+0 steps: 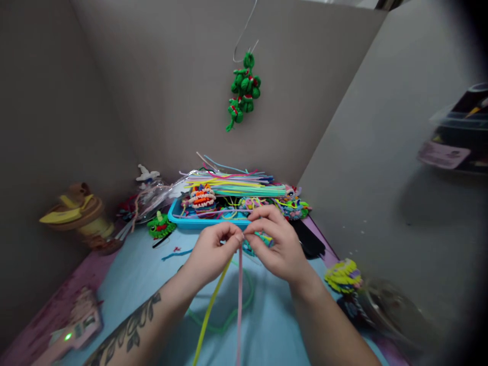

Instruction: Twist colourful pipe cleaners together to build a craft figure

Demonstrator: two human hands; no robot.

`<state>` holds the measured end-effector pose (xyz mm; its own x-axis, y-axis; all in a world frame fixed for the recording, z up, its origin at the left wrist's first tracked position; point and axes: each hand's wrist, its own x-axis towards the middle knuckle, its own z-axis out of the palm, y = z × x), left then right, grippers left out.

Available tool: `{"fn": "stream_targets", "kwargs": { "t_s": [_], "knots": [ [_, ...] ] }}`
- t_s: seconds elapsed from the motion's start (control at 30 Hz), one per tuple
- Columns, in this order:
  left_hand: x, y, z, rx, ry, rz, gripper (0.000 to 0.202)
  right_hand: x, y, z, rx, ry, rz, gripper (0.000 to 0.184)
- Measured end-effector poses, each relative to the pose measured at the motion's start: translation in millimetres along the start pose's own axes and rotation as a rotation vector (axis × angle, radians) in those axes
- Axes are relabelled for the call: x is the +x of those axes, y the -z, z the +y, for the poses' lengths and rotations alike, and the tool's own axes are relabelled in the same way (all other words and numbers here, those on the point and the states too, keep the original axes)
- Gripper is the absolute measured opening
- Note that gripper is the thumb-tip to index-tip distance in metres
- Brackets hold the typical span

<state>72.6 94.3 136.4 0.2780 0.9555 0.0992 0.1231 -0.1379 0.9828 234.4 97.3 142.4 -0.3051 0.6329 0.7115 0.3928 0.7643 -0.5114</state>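
Observation:
My left hand is closed in a pinch on a yellow pipe cleaner and a pink pipe cleaner, which both hang down toward the bottom of the view. Thumb and forefinger of my right hand meet at the upper end of the pink one, right beside the left fingertips. The exact tips are partly covered by the fingers. Below the hands, a green pipe cleaner lies in a loose loop on the light blue table cover.
Behind the hands, a blue tray holds colourful pipe-cleaner pieces and a bundle of stems. A green figure sits left, a black phone-like slab right. A pink device glows green. Green ornaments hang above.

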Motion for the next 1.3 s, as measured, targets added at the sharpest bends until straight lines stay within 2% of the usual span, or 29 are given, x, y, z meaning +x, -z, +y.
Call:
{"fn": "stream_targets", "kwargs": {
  "t_s": [0.17, 0.27, 0.37, 0.5, 0.6, 0.7, 0.83, 0.9, 1.07, 1.17, 1.3],
  "knots": [
    [0, 1.3, -3, -0.099, 0.026, 0.092, 0.024, -7, -12, 0, -0.296, 0.153, 0.223, 0.018],
    [1, 2.1, -5, -0.266, 0.038, 0.085, 0.025, -9, -20, 1, -0.290, 0.151, 0.313, 0.019],
    [1, 3.4, -6, -0.393, 0.026, 0.039, 0.023, -8, -29, 2, -0.082, -0.021, 0.333, 0.012],
    [2, 6.5, -5, -0.449, 0.031, -0.011, 0.021, -5, -37, 8, 0.321, -0.273, 0.215, 0.008],
    [4, 9.0, -4, -0.427, 0.034, -0.018, 0.023, -3, -38, 11, 0.456, -0.366, 0.156, 0.010],
    [7, 10.2, -5, -0.390, 0.042, 0.013, 0.024, -3, -35, 7, 0.288, -0.356, 0.202, 0.005],
    [8, 9.0, -9, -0.333, 0.031, 0.086, 0.023, -7, -36, -1, -0.077, -0.143, 0.385, 0.007],
    [7, 7.8, -10, -0.308, 0.018, 0.102, 0.022, -11, -38, -2, -0.195, -0.062, 0.399, 0.010],
    [6, 6.6, -10, -0.258, -0.011, 0.117, 0.020, -15, -42, 0, -0.312, 0.010, 0.395, 0.015],
    [5, 8.5, -8, -0.221, -0.023, 0.096, 0.020, -12, -38, -2, -0.215, -0.051, 0.379, 0.013],
    [3, 13.4, -3, -0.258, 0.010, -0.043, 0.021, -5, -29, 3, 0.241, -0.226, 0.216, 0.008]
  ]
}}
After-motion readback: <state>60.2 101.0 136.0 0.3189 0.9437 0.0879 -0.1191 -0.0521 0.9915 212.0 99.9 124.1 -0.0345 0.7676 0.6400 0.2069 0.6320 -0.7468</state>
